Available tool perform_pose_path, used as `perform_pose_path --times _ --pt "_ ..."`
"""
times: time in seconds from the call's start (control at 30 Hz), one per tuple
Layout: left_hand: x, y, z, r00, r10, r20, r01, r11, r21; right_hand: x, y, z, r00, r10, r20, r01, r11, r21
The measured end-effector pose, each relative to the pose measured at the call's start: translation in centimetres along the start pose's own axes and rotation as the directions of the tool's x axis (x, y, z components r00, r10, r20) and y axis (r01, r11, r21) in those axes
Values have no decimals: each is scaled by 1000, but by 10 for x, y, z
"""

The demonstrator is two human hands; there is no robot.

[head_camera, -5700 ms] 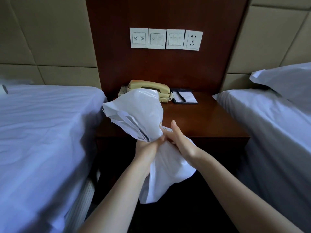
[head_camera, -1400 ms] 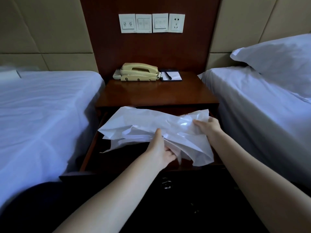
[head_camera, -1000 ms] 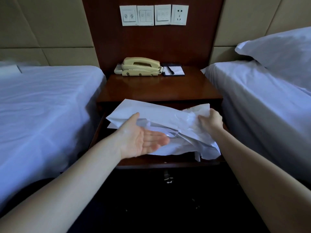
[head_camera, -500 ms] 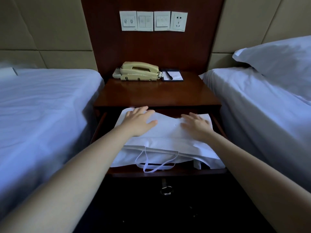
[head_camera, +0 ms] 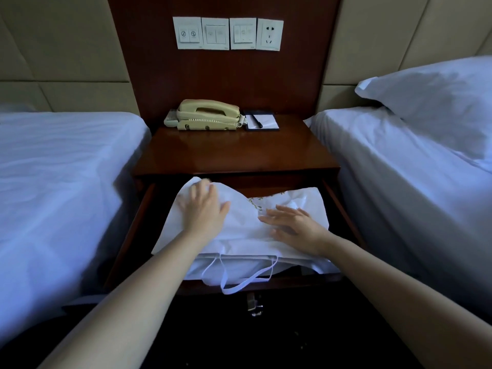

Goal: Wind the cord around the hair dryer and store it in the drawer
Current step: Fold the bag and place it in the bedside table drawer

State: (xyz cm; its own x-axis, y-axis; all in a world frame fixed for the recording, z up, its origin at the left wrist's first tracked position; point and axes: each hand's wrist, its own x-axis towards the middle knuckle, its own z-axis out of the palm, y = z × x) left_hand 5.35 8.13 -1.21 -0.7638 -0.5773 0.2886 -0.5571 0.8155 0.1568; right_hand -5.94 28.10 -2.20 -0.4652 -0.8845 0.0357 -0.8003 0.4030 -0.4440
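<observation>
left hand (head_camera: 202, 211): my fingers straight, spread, blurred; flat on bag (head_camera: 239, 237), toward drawer's back-left.
right hand (head_camera: 295, 227): my fingers straight, apart; pressing bag, drawer's right half.
bag: lies in open drawer (head_camera: 138, 225); handles (head_camera: 229, 291) hang over drawer's front.
dryer: hidden; cannot tell where.

The pulled-out wooden drawer (head_camera: 135, 228) holds a crumpled white bag (head_camera: 245, 237) lying flat.

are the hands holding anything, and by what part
Nothing is gripped: left hand and right hand press flat on the white bag in the drawer.
</observation>
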Motion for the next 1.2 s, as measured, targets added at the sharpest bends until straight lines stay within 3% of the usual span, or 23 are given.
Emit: perform_pose_path --times 0.07,0.17,0.23,0.3,0.4,0.5,0.67,0.8,0.9,0.97,1.0,1.1,1.17,1.2 --pt "-3 -9 2 955 -297 23 295 933 -204 0 4 1 992 63 -113 -57 997 57" --pt "-3 -22 0 844 -526 100 515 745 -425 3 7 -5 901 330 -281 -333 942 38" --pt "0 -35 -1 822 -558 115 550 724 -416 4 6 -14 773 461 -435 -447 883 141" --pt "0 -47 0 841 -531 104 524 752 -400 8 8 -23 664 555 -500 -469 831 299" --pt "-6 -57 1 889 -453 71 446 819 -361 19 14 -34 578 735 -356 -558 674 485" --pt "-10 -63 -1 914 -404 24 395 877 -275 27 22 -34 550 788 -277 -634 610 475" --pt "-24 -71 -14 930 -358 78 364 928 -76 23 30 -27 580 740 -340 -595 670 444" --pt "-43 -68 -15 924 -349 154 347 937 40 12 25 -15 653 676 -342 -653 731 199" --pt "-50 -69 -18 996 -90 5 87 975 206 -1 18 -17 774 445 -451 -583 779 -232" --pt "-49 -69 -22 991 136 -2 -131 958 256 -4 6 -22 828 327 -455 -472 845 -252" --pt "-48 -67 -23 973 225 48 -230 946 230 -6 -3 -24 859 325 -396 -415 894 -167" --pt "-56 -60 -24 905 363 222 -351 932 -92 -12 -20 -21 934 355 33 -356 931 81" --pt "-58 -58 -27 874 371 312 -303 921 -246 -16 -25 -22 919 322 227 -357 925 133" --pt "-57 -57 -27 854 338 395 -207 918 -337 -16 -28 -25 899 316 301 -376 911 167"
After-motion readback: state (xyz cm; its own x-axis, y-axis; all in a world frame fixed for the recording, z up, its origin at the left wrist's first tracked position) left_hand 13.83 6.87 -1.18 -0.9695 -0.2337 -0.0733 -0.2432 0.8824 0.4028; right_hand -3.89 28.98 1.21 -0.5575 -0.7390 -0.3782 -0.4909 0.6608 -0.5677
